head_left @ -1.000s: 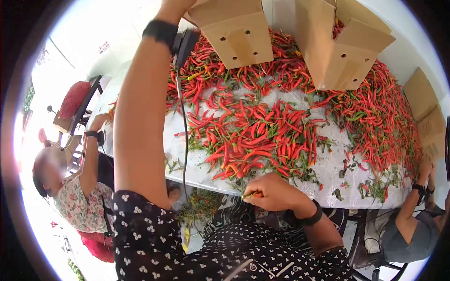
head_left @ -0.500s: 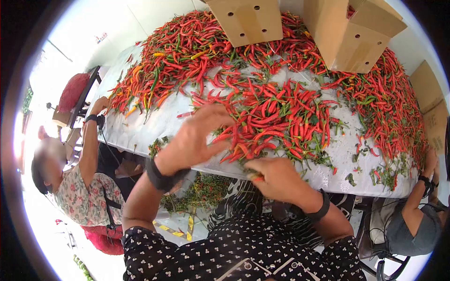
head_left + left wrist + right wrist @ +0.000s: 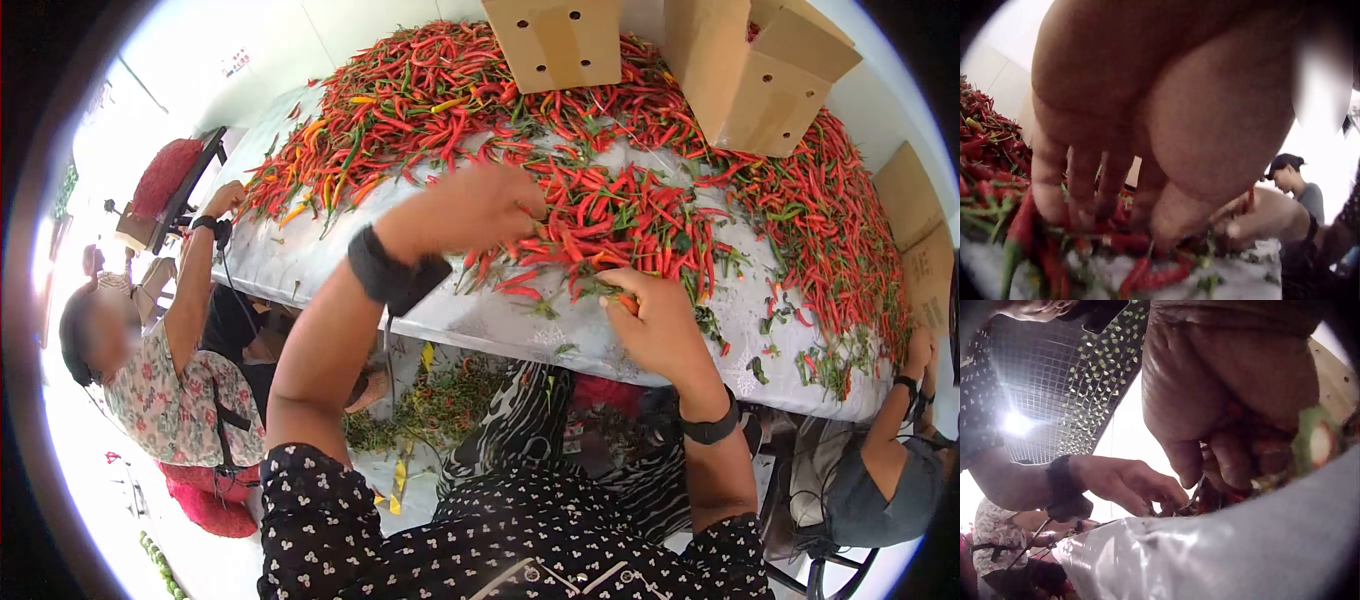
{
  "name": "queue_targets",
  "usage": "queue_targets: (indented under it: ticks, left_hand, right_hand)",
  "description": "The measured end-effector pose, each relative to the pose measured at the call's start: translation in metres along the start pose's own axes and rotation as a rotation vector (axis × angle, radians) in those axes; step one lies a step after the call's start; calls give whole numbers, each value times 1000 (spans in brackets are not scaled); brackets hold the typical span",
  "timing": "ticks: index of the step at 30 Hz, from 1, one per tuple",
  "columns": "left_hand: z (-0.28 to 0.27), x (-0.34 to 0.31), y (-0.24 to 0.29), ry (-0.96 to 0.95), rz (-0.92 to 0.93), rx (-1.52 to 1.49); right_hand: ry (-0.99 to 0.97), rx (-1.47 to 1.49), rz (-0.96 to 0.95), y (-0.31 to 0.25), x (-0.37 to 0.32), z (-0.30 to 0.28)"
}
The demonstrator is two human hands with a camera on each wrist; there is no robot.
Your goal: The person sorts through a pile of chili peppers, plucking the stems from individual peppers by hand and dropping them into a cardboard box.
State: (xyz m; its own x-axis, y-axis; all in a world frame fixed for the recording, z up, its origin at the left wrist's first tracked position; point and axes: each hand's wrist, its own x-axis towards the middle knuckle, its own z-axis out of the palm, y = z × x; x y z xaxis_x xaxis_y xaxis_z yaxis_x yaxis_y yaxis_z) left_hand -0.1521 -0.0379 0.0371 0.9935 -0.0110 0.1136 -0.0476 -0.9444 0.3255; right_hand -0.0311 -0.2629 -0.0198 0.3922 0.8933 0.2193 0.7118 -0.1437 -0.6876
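Note:
Over the near pile of red chili peppers point(image 3: 640, 225), my left hand point(image 3: 465, 212) reaches in from the left. In the left wrist view its fingers point(image 3: 1082, 178) point down, fairly straight, with the tips among the chilies and the thumb near them. My right hand point(image 3: 655, 325) is curled at the pile's front edge, gripping a small orange-red chili pepper point(image 3: 628, 302) between thumb and fingers. The right wrist view shows this hand point(image 3: 1229, 406) from close up, its fingers folded in. Most of what it holds is hidden by the palm.
Larger chili heaps point(image 3: 400, 100) line the back and right of the white-covered table point(image 3: 330, 285). Two cardboard boxes point(image 3: 555, 50) stand at the back. Green stem scraps point(image 3: 840, 370) lie on the right, more on the floor. People sit at both sides, one hand point(image 3: 225, 200) at the left heap.
My left arm has come down from high up at the back boxes to the near pile. My right hand has shifted right and forward, still holding a chili pepper.

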Motion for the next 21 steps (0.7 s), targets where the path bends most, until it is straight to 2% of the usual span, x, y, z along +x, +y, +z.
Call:
queue_targets:
  ticks: [2,5,6,8,9,13,15,17,20,21]
  left_hand:
    - [-15,18,-16,104,-177,-35]
    - [-14,39,-53,118,-255,-46]
    - [-9,41,-62,119,-250,-45]
    - [1,46,-70,57,-164,168]
    - [6,49,-74,32,-149,194]
    - [6,57,-65,36,-149,130]
    - [4,64,-74,116,-257,119]
    - [2,68,-87,149,-249,158]
    - [10,77,-105,186,-243,196]
    - [13,81,-111,142,-170,275]
  right_hand:
    - [26,10,8,4,-4,-3]
    - [60,46,-4,12,-6,-8]
    - [65,43,-4,13,-7,-11]
    - [-10,42,152,7,-8,-19]
    - [-5,41,153,9,-9,-19]
    - [-68,77,122,8,-12,-22]
    - [-117,104,106,4,-13,-18]
    - [-108,176,-30,5,-14,-10]
    - [-115,99,-104,9,-12,0]
    - [-112,98,-104,9,-12,3]
